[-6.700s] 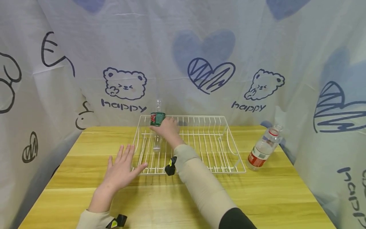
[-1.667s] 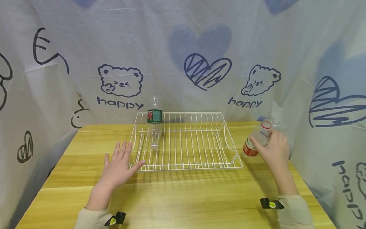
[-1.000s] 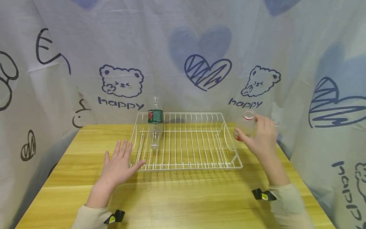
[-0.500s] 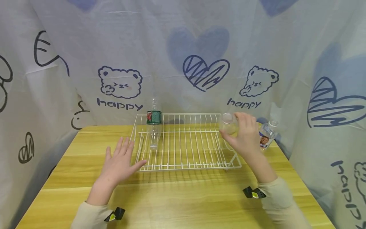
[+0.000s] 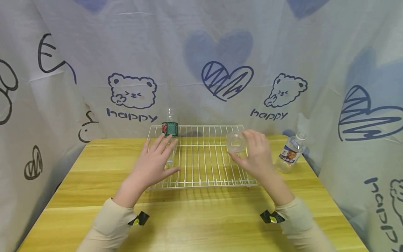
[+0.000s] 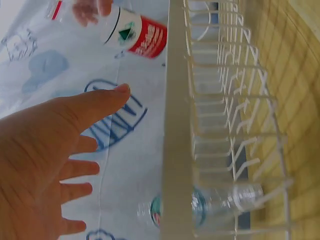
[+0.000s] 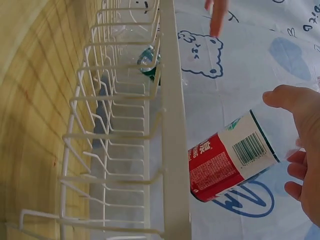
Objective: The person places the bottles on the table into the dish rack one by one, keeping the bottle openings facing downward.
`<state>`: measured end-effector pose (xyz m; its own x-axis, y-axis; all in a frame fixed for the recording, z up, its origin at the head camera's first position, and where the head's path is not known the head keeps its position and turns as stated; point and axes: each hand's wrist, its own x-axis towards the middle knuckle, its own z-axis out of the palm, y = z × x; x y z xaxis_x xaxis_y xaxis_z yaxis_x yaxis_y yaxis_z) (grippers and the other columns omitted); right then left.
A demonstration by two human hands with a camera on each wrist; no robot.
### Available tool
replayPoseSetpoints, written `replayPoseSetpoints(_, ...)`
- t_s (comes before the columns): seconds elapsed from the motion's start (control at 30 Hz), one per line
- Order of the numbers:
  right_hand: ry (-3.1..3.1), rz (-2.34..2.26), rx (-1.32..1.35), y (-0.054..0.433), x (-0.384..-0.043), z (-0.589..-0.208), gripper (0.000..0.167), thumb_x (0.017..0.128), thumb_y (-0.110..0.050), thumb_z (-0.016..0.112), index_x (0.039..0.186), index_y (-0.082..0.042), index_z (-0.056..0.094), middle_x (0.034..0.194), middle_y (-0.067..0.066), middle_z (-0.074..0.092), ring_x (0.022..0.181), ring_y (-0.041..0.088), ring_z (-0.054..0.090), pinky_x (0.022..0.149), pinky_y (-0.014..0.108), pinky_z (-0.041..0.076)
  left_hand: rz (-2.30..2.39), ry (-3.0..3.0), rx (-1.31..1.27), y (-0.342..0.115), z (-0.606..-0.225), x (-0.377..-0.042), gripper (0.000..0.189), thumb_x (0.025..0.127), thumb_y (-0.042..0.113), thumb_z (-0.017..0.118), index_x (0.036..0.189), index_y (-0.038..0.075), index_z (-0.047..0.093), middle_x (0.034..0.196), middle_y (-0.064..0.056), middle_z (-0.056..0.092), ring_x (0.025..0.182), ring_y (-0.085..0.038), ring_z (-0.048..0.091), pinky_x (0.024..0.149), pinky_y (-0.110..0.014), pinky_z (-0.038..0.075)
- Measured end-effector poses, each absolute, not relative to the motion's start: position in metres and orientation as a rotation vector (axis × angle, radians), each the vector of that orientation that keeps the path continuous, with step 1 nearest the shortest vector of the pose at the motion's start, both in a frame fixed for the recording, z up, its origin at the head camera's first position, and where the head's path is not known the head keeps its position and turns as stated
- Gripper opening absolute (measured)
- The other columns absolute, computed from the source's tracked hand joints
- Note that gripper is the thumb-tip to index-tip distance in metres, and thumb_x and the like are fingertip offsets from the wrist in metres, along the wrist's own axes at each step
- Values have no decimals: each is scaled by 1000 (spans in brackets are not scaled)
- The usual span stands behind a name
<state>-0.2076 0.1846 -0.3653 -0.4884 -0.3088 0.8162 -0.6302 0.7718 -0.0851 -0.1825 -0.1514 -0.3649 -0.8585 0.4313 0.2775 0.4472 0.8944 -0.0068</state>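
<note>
My right hand (image 5: 256,154) grips a clear plastic bottle (image 5: 236,141) above the right half of the white wire dish rack (image 5: 201,186). The head view looks almost straight down on that bottle's top. In the right wrist view its red and white label (image 7: 225,155) shows, just above the rack's edge. My left hand (image 5: 154,161) has its fingers spread over the rack's left part and holds nothing. Beyond its fingertips, a clear bottle with a green label (image 5: 170,129) leans in the rack, neck toward the curtain; my left fingers hide part of its lower body in the head view.
Another clear bottle, its label bearing a portrait (image 5: 288,154), stands on the wooden table (image 5: 201,220) right of the rack. A white curtain (image 5: 179,52) with blue drawings closes off the back and both sides.
My right hand let go of the green-labelled bottle, took the red-labelled one from the table's right side and carried it left over the rack. My left hand moved right and forward, over the rack.
</note>
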Motion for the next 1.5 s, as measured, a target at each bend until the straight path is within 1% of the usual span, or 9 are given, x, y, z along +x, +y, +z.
replayPoseSetpoints(0.2,-2093,505,781,176,-204,-369,69,72,-36,77,120,7,52,113,23,59,102,38,54,92,52,47,-26,-2623,-822,-128,-357,-197,85,85,56,67,152,17,33,157,-8,37,147,-32,29,121,-59,18)
replayPoseSetpoints(0.4,-2061,537,833,172,-201,-373,70,70,-34,79,121,6,53,115,21,59,104,36,54,93,51,46,18,-2511,-933,-109,-353,-217,84,82,52,72,150,17,37,151,-7,45,142,-29,37,120,-56,24)
replayPoseSetpoints(0.83,-2019,658,910,163,-200,-377,75,63,-28,83,123,5,53,120,20,58,110,35,52,94,46,44,-62,-2510,-1033,-78,-357,-251,94,76,53,77,152,19,34,151,-5,45,143,-27,36,118,-55,28)
replayPoseSetpoints(1.03,-1960,733,948,159,-202,-381,71,67,-32,81,121,5,54,118,20,59,108,36,52,93,41,43,-136,-2493,-1056,-74,-359,-256,90,73,51,81,147,19,41,147,-3,50,140,-27,40,115,-54,34)
replayPoseSetpoints(1.17,-1905,784,972,157,-202,-384,69,69,-35,80,119,6,56,116,21,61,106,37,53,95,36,42,-161,-2494,-1050,-74,-360,-253,82,73,48,82,142,20,47,144,-2,53,137,-26,43,115,-53,34)
replayPoseSetpoints(1.27,-1929,841,968,158,-200,-385,71,66,-30,84,121,6,56,117,21,60,108,37,52,97,31,41,-172,-2521,-1030,-77,-357,-250,77,74,46,82,138,20,50,141,-1,56,135,-25,45,115,-53,34)
replayPoseSetpoints(1.33,-1972,894,956,159,-199,-385,75,62,-24,88,122,5,55,120,21,58,110,37,50,98,29,41,-165,-2529,-1012,-80,-353,-249,75,74,45,82,137,19,51,139,-1,57,133,-25,47,113,-50,36)
replayPoseSetpoints(1.43,-2040,932,919,164,-199,-386,83,54,-16,92,125,5,53,124,22,56,115,38,48,101,35,41,-138,-2536,-978,-86,-347,-248,75,73,43,83,136,16,52,137,-2,59,130,-24,50,110,-46,40)
replayPoseSetpoints(1.5,-2087,919,900,168,-201,-389,87,55,-18,93,128,4,51,128,21,54,119,37,46,104,41,41,-118,-2544,-954,-91,-344,-246,76,73,41,84,136,15,52,136,-3,59,129,-24,51,107,-44,42)
